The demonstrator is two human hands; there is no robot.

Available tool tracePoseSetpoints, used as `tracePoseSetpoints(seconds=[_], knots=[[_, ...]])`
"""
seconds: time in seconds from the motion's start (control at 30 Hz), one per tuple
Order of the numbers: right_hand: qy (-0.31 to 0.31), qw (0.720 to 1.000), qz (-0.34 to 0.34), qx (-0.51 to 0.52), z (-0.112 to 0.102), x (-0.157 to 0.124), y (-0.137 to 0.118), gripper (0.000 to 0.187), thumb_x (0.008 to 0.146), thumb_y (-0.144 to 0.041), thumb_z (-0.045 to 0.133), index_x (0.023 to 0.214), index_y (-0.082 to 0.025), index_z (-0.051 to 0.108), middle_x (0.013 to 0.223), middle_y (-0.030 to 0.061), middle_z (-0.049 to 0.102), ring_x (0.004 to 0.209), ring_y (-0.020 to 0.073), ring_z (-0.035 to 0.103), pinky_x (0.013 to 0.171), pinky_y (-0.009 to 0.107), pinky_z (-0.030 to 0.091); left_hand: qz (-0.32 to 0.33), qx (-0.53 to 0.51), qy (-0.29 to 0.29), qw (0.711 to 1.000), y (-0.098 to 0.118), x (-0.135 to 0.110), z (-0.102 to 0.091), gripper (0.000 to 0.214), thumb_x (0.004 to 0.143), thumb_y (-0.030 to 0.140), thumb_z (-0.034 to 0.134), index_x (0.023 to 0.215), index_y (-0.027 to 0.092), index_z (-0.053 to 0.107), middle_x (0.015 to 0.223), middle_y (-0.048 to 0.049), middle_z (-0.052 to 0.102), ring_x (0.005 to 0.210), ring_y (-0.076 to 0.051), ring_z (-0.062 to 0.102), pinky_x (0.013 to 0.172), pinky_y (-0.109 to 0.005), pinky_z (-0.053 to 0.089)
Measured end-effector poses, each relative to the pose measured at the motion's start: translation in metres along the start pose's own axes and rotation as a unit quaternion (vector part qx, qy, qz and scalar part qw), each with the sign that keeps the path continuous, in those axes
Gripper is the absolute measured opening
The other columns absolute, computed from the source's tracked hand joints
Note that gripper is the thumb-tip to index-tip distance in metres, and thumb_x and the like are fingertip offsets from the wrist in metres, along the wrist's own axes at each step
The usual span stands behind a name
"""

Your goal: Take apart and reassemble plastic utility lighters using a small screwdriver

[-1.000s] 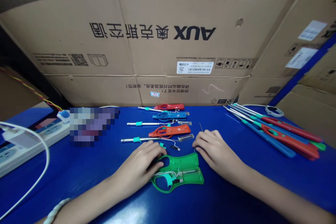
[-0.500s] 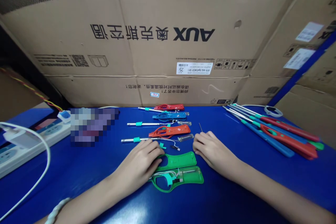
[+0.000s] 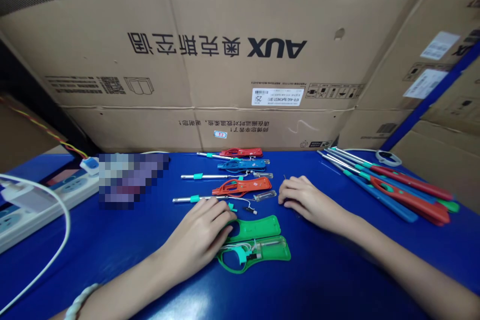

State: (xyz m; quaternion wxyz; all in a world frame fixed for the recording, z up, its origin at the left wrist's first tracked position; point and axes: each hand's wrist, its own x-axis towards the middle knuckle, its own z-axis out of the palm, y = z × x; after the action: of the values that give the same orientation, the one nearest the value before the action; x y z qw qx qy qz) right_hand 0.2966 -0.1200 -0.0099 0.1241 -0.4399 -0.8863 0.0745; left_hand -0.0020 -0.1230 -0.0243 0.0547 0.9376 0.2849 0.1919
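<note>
An opened green gas lighter lies at centre front as two shells, the upper shell [image 3: 258, 228] bare and the lower shell [image 3: 279, 254] holding wires, a teal trigger [image 3: 236, 254] and a clear fuel tank [image 3: 272, 244]. My left hand [image 3: 204, 227] covers their left end, fingers curled down onto it; the lighter's tube end is hidden. My right hand [image 3: 303, 197] rests on the table to the upper right, fingers bent together. A thin dark rod tip [image 3: 284, 177] shows just beyond these fingers; whatever they hold is hidden.
Lighter parts lie in rows behind: orange shell [image 3: 258, 185], blue shell [image 3: 251, 165], red shell [image 3: 245, 152] and metal tubes [image 3: 183, 200]. Several assembled lighters [image 3: 408, 195] are piled right, near a watch [image 3: 388, 158]. A power strip [image 3: 80, 185] stands left; a cardboard wall [image 3: 210, 80] rises behind.
My right hand has shifted slightly right, and its fingers have bent differently, with less of the thin rod showing. My left hand stays on the green lighter.
</note>
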Motion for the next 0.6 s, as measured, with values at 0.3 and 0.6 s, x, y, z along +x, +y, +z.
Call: tracePoseSetpoints(seconds=[0.3, 0.6], knots=[[-0.037, 0.998, 0.057, -0.013, 0.001, -0.005, 0.01, 0.01, 0.086, -0.024, 0.063, 0.081, -0.019, 0.055, 0.092, 0.0044, 0.058, 0.093, 0.0244, 0.052, 0.086, 0.042, 0.036, 0.01, 0.005, 0.011, 1.0, -0.001, 0.0, 0.002, 0.019, 0.097, 0.017, 0.037, 0.103, 0.018, 0.056, 0.094, -0.0056, 0.058, 0.085, -0.023, 0.051, 0.078, -0.039, 0.038], [-0.033, 0.995, 0.055, -0.075, 0.004, -0.006, -0.004, 0.019, 0.088, -0.005, 0.046, 0.074, -0.016, 0.049, 0.09, 0.0085, 0.052, 0.079, 0.0213, 0.046, 0.069, 0.033, 0.039, 0.012, 0.006, -0.001, 1.0, 0.0, -0.001, 0.002, 0.019, 0.097, 0.017, 0.038, 0.103, 0.018, 0.056, 0.091, -0.0054, 0.058, 0.084, -0.023, 0.049, 0.075, -0.037, 0.036]])
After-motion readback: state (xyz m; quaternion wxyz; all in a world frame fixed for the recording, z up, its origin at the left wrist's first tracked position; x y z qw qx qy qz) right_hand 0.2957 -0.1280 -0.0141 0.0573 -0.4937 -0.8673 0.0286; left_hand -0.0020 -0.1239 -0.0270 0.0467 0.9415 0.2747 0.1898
